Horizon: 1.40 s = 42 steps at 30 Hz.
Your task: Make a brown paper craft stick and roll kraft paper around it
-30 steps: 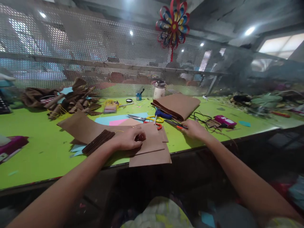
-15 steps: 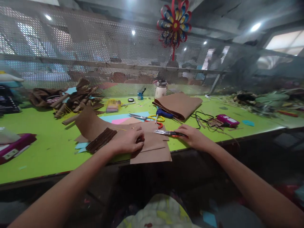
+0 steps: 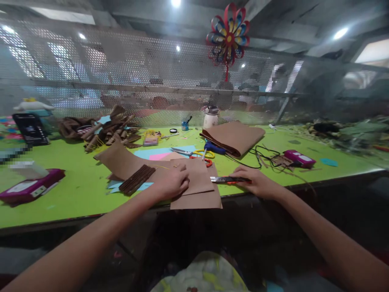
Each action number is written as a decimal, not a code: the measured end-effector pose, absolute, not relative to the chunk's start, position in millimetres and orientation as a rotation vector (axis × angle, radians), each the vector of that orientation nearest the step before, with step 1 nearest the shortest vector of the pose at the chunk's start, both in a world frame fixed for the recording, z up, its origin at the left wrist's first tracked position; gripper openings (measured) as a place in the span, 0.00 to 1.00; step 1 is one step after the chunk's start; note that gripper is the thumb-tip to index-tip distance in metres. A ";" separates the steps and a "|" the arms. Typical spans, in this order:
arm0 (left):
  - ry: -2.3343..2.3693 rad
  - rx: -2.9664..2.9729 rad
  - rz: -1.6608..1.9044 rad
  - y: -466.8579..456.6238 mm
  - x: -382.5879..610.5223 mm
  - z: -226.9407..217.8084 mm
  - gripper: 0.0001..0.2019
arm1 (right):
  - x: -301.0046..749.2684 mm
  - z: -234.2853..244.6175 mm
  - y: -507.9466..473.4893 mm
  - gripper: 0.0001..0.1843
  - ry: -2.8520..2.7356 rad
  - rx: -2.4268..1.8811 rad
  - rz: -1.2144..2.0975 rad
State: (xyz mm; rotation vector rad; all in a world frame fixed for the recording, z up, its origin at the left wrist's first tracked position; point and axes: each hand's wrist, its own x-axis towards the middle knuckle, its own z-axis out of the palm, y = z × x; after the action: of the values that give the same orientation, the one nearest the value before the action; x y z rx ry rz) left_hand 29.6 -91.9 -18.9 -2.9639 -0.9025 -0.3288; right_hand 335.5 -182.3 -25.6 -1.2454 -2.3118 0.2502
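My left hand (image 3: pixel 172 183) presses down on a stack of brown paper sheets (image 3: pixel 199 188) at the near edge of the green table (image 3: pixel 75 186), its fingers curled on the top sheet. My right hand (image 3: pixel 258 183) grips an orange-handled cutter (image 3: pixel 226 179) lying just right of the sheets, its metal end pointing left toward the paper. A bundle of dark brown strips (image 3: pixel 136 179) lies just left of my left hand.
Yellow-handled scissors (image 3: pixel 194 153) and blue and pink paper (image 3: pixel 158 153) lie behind the sheets. A folded brown paper stack (image 3: pixel 237 136), black cords (image 3: pixel 264 156), two magenta boxes (image 3: pixel 299 158) (image 3: pixel 28 187), and a brown scrap pile (image 3: pixel 106 127) surround them. A perforated metal screen (image 3: pixel 121 81) backs the table.
My right hand has drawn the cutter from beside the scissors toward the near edge, next to the brown sheets. My left hand has stayed on the paper. The camera has tilted slightly.
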 end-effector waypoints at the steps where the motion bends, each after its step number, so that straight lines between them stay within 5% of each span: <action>1: -0.904 -2.945 -0.331 -92.4 30.0 -19.8 0.12 | 335.2 -23.3 -186.3 0.14 -2.326 -1.230 0.282; 9: -0.694 -3.025 -0.367 -90.3 30.7 -19.6 0.21 | 328.4 -14.1 -201.7 0.15 -2.384 -1.229 0.315; 42: -0.711 -3.027 -0.395 -89.8 31.1 -25.7 0.20 | 323.8 -17.2 -218.5 0.14 -2.377 -1.267 0.365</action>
State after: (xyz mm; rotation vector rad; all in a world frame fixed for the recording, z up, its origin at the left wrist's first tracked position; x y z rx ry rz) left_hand 31.1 -89.8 -25.7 -3.0274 -0.7113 -0.3951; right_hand 323.8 -218.5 -17.2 -1.2672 -2.3767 0.3649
